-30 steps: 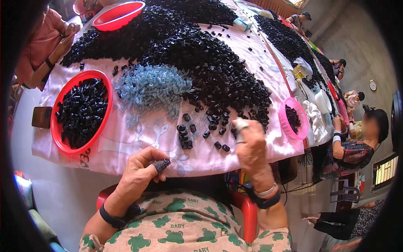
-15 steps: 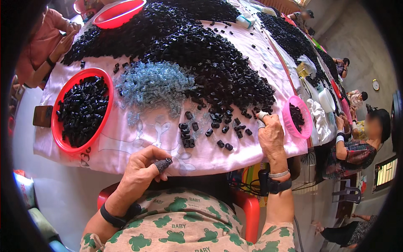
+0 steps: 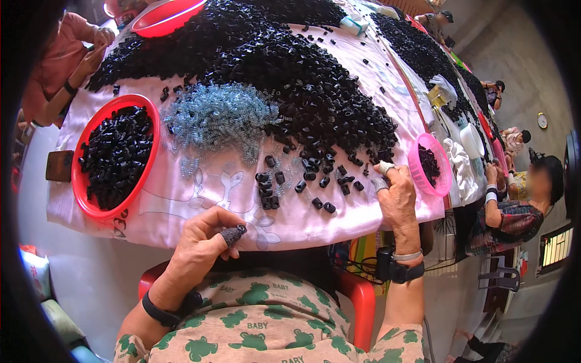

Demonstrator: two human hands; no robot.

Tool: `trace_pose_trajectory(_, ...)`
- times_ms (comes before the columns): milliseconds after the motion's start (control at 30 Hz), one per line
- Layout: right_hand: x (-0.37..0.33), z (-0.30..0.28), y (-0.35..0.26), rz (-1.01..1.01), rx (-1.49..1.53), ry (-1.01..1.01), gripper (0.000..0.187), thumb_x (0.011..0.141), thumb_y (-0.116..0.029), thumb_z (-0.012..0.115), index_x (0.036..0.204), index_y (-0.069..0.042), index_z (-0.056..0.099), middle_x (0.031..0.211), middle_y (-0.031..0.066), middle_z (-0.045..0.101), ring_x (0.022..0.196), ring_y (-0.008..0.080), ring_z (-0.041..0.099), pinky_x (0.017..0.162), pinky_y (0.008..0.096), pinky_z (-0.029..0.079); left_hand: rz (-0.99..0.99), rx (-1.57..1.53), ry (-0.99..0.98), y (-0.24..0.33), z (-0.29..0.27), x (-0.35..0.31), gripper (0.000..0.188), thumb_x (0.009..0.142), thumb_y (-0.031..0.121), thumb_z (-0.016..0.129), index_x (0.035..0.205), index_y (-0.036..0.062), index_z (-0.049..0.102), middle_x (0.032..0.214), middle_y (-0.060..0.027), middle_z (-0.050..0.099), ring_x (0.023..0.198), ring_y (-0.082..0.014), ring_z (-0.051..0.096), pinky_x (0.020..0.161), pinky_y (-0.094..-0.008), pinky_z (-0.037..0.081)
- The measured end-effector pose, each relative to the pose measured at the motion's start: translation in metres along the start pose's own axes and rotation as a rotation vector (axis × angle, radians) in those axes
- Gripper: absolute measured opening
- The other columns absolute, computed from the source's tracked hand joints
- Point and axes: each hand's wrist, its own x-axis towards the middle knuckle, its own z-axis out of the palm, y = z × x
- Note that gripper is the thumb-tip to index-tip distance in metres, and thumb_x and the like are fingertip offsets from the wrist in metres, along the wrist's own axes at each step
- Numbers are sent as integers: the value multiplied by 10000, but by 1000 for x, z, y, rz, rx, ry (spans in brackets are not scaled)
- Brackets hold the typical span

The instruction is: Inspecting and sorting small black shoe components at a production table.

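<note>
My left hand (image 3: pixel 206 239) is at the near edge of the cloth-covered table, its thumb in a dark grey wrap. Pinched between its thumb and finger is a small hollow black plastic part (image 3: pixel 241 229). Over the cloth, my right hand (image 3: pixel 399 196) is beside the right end of a large heap of black plastic parts (image 3: pixel 315 91). Its index finger and thumb wear pale wraps, and their tips are apart with nothing visible between them. Several loose black parts (image 3: pixel 316 204) lie left of it. A pile of clear bluish coil springs (image 3: pixel 221 118) adjoins the heap.
A red basin (image 3: pixel 156 124) of black parts stands at left, beside a brown box-like object (image 3: pixel 60 166). A pink basket (image 3: pixel 446 172) with small dark pieces is right of my right hand. Another red basin (image 3: pixel 166 21) stands farther back. Other people sit around the tables.
My right hand has drawn slightly right and back from the edge of the heap, its finger and thumb a little farther apart. The left hand keeps its pinch, almost still.
</note>
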Motion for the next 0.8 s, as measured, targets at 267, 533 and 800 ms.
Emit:
trace_pose_trajectory(267,8,8,-23,-84,-215,-40,267,723,-16,575,966,-50,680,965,144,559,889,328,598,795,408,492,1,1,-6,2,0,0,126,899,114,632,976,14,628,755,-10,609,605,-57,576,534,-177,445)
trace_pose_trajectory(533,7,6,-23,-86,-175,-47,214,704,-42,618,917,-31,615,936,150,574,830,337,607,759,425,499,-22,22,-42,0,-5,1,151,909,103,604,1023,6,621,824,-15,621,658,-66,589,582,-201,463)
trace_pose_trajectory(800,22,-48,17,-74,-63,431,150,793,-23,680,914,-31,592,836,129,659,753,279,664,665,368,527,-23,13,-30,1,-4,-1,143,912,101,599,1021,11,621,820,-14,618,660,-65,587,584,-199,458)
